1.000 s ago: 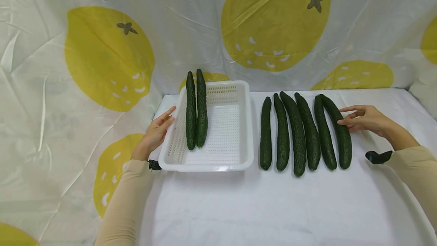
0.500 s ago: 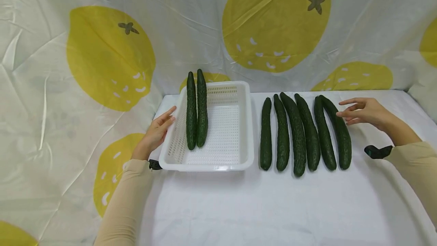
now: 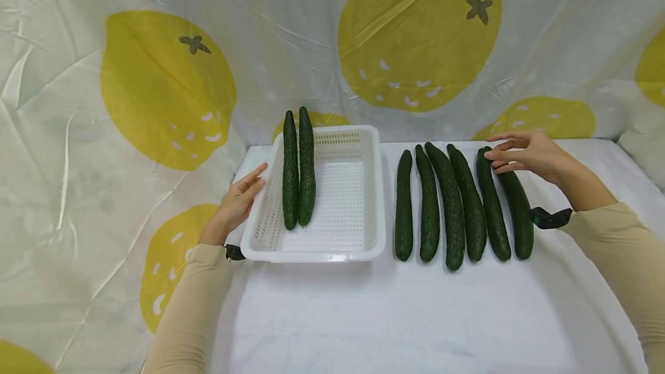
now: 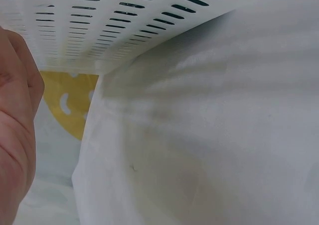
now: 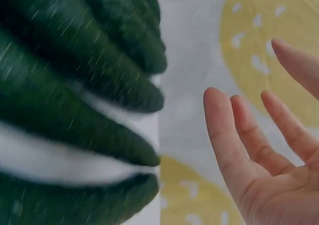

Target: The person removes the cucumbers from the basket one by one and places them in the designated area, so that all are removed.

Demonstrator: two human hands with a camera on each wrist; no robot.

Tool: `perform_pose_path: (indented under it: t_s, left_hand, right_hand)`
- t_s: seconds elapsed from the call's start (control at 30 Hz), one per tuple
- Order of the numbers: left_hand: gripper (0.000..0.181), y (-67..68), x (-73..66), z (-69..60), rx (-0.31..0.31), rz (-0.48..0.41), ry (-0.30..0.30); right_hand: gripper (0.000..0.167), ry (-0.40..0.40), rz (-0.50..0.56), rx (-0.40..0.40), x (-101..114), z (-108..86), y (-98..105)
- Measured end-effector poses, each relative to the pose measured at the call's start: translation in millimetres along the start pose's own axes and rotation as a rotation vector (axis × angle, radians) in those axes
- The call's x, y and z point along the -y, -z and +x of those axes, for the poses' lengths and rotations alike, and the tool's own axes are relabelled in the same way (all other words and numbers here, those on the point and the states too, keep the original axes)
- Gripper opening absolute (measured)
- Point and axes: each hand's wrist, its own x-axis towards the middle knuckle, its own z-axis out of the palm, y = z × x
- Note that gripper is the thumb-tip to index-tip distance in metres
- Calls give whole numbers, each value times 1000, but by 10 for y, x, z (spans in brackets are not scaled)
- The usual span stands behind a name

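Note:
A white plastic basket (image 3: 340,201) with slotted walls stands on the left of the table, with two cucumbers (image 3: 306,178) leaning over its back rim. My left hand (image 3: 236,204) rests against the basket's left side, fingers extended. In the left wrist view part of that hand (image 4: 15,120) shows beside the slotted wall (image 4: 124,16); its fingertips are hidden. To the right lies a row of several cucumbers (image 3: 452,212). My right hand (image 3: 535,157) hovers over the far ends of the two rightmost cucumbers (image 3: 519,218). The right wrist view shows its fingers (image 5: 222,130) spread, apart from the cucumbers (image 5: 75,115).
A white cloth covers the table (image 3: 415,316). Behind it hangs a pale curtain (image 3: 291,45) printed with yellow lemons. The basket stands close to the table's left edge.
My right hand has left the side of the rightmost cucumber, lifted, and moved left over the far ends of the row. The left hand, basket and cucumbers stay put.

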Motion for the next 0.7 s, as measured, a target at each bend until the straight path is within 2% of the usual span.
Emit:
perform_pose_path:
  t_s: [0.33,0.57,0.7]
  left_hand:
    - [55,-3,19,-11,-6,0,-8]
    - [56,-9,4,-1,-22,-2,8]
    - [57,-8,-3,3,-23,4,20]
  right_hand:
    - [35,62,70,43,340,192,-411]
    - [46,64,130,33,644,345,-751]
    - [52,65,176,60,783,446,-953]
